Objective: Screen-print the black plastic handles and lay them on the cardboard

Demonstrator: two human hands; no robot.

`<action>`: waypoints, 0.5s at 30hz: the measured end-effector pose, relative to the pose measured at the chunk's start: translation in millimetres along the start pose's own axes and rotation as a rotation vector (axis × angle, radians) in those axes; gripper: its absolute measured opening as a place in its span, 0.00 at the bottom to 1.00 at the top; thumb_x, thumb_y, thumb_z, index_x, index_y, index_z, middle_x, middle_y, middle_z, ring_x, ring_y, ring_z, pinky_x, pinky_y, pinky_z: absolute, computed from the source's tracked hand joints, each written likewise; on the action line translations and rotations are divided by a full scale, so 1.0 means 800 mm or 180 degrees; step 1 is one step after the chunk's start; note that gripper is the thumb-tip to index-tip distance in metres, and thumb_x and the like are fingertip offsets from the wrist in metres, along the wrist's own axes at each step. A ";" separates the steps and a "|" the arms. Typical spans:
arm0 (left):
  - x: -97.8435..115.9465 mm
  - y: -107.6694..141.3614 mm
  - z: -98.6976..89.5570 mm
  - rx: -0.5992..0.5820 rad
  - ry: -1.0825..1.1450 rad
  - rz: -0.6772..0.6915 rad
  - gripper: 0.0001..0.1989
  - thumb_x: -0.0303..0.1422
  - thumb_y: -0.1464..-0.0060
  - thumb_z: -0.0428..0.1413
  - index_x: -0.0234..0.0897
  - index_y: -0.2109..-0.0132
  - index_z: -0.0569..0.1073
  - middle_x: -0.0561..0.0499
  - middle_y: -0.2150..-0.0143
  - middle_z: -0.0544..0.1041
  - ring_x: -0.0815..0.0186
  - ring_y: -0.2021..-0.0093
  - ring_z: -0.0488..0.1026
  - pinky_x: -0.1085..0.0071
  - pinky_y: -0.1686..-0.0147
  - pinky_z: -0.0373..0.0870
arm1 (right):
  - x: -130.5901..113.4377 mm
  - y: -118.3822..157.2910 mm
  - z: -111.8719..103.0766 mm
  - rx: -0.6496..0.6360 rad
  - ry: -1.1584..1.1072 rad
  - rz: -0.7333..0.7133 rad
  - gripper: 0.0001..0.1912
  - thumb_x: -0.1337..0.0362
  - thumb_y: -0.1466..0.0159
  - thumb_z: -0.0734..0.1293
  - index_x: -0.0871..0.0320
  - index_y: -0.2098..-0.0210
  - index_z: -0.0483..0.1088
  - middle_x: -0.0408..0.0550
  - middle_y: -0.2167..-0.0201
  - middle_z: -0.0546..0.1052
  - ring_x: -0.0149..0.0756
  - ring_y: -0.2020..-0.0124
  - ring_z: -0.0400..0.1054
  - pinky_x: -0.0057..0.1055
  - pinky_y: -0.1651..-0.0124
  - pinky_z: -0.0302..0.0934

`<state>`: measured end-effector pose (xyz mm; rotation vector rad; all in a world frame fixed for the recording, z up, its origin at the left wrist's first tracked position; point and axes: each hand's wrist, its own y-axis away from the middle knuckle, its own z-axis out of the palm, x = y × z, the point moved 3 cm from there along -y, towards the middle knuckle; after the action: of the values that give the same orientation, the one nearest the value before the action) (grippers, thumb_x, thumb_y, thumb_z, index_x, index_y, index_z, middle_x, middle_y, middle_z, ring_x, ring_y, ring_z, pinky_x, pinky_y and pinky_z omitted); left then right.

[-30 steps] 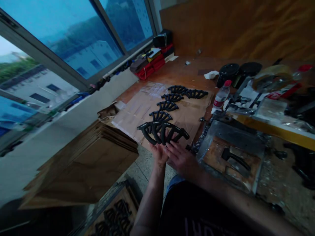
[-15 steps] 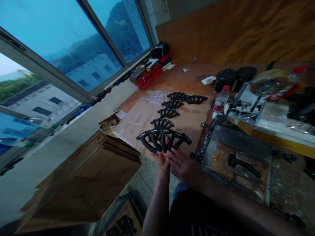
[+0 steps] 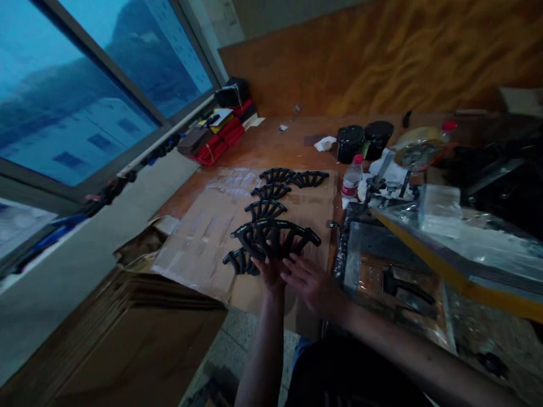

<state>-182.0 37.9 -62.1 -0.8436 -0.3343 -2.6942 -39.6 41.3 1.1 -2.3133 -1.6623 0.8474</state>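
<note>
My left hand [image 3: 271, 274] holds a fanned row of black curved handles [image 3: 275, 234] from below, its fingers partly hidden behind them. At the lower right of the row, my right hand [image 3: 316, 285] has its fingertips against the handle ends. The held row is tilted above the cardboard sheet [image 3: 190, 249]. Just left of my left hand, another fan of black handles [image 3: 240, 261] lies partly covered by the held one. Farther back on the sheet are more fans of the same handles [image 3: 266, 210], set one behind another.
A single black handle [image 3: 409, 287] lies on a stained board to the right. Behind it stand a red-capped bottle [image 3: 353, 178], black tubs [image 3: 350, 144] and a tape roll [image 3: 418, 141]. Folded cardboard [image 3: 106, 345] is stacked at the lower left, and red bundles [image 3: 218, 141] lie by the window.
My view has turned to the right. Both hands have carried the held handles farther over the cardboard, so the nearest lying fan now shows at their lower left.
</note>
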 end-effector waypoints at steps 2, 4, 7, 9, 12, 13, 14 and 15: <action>0.000 -0.031 0.007 -0.0220 -0.0059 -0.0151 0.37 0.68 0.55 0.47 0.57 0.44 0.73 0.52 0.32 0.62 0.45 0.33 0.57 0.41 0.38 0.52 | 0.012 0.003 0.002 -0.0001 0.0012 0.0209 0.20 0.69 0.33 0.62 0.59 0.42 0.69 0.54 0.36 0.64 0.46 0.31 0.49 0.48 0.35 0.58; 0.001 -0.068 0.016 -0.0431 -0.0210 -0.0259 0.36 0.66 0.54 0.48 0.55 0.44 0.73 0.51 0.32 0.62 0.45 0.33 0.57 0.40 0.38 0.52 | 0.023 0.012 0.004 0.0001 0.0025 0.0480 0.20 0.69 0.33 0.62 0.58 0.42 0.69 0.53 0.36 0.65 0.45 0.32 0.51 0.47 0.36 0.59; -0.001 -0.138 0.028 -0.0709 -0.0920 -0.0378 0.35 0.63 0.52 0.51 0.49 0.43 0.72 0.47 0.34 0.65 0.47 0.37 0.64 0.44 0.41 0.58 | 0.039 0.035 0.012 -0.0073 0.0000 0.0848 0.19 0.69 0.34 0.63 0.55 0.44 0.71 0.52 0.37 0.65 0.44 0.34 0.55 0.46 0.39 0.63; -0.007 -0.188 0.035 -0.0831 -0.1783 -0.0375 0.35 0.59 0.52 0.55 0.42 0.44 0.73 0.43 0.38 0.70 0.49 0.42 0.69 0.49 0.43 0.63 | 0.049 0.054 0.018 -0.0103 0.0012 0.1048 0.19 0.69 0.35 0.63 0.54 0.45 0.72 0.50 0.37 0.66 0.43 0.35 0.57 0.44 0.40 0.65; -0.024 -0.256 0.046 -0.0956 -0.3146 -0.0181 0.32 0.51 0.55 0.63 0.35 0.48 0.76 0.42 0.47 0.77 0.50 0.45 0.71 0.55 0.43 0.63 | 0.062 0.081 0.027 -0.0112 0.0098 0.1329 0.20 0.69 0.35 0.63 0.52 0.45 0.72 0.49 0.38 0.66 0.42 0.37 0.60 0.42 0.43 0.68; -0.032 -0.274 0.049 -0.1004 -0.3670 -0.0088 0.30 0.49 0.55 0.64 0.35 0.49 0.77 0.43 0.48 0.78 0.50 0.45 0.70 0.56 0.43 0.62 | 0.065 0.089 0.030 -0.0093 0.0130 0.1404 0.19 0.68 0.35 0.63 0.52 0.46 0.73 0.49 0.38 0.67 0.42 0.37 0.61 0.42 0.44 0.69; -0.042 -0.289 0.051 -0.1024 -0.4260 0.0008 0.28 0.48 0.54 0.64 0.37 0.49 0.77 0.43 0.49 0.77 0.49 0.45 0.70 0.56 0.43 0.62 | 0.068 0.096 0.031 -0.0059 0.0168 0.1473 0.19 0.68 0.35 0.63 0.51 0.46 0.73 0.49 0.38 0.67 0.42 0.38 0.62 0.42 0.45 0.70; -0.052 -0.301 0.051 -0.0998 -0.4949 0.0103 0.27 0.48 0.52 0.63 0.39 0.48 0.77 0.43 0.48 0.77 0.49 0.44 0.69 0.55 0.43 0.61 | 0.069 0.103 0.031 -0.0022 0.0210 0.1538 0.19 0.67 0.35 0.63 0.51 0.46 0.73 0.48 0.39 0.68 0.42 0.39 0.63 0.42 0.46 0.71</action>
<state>-212.1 282.6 -85.1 -2.7823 -0.1551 -1.4704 26.3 57.1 -75.6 -2.7612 -1.0902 0.8284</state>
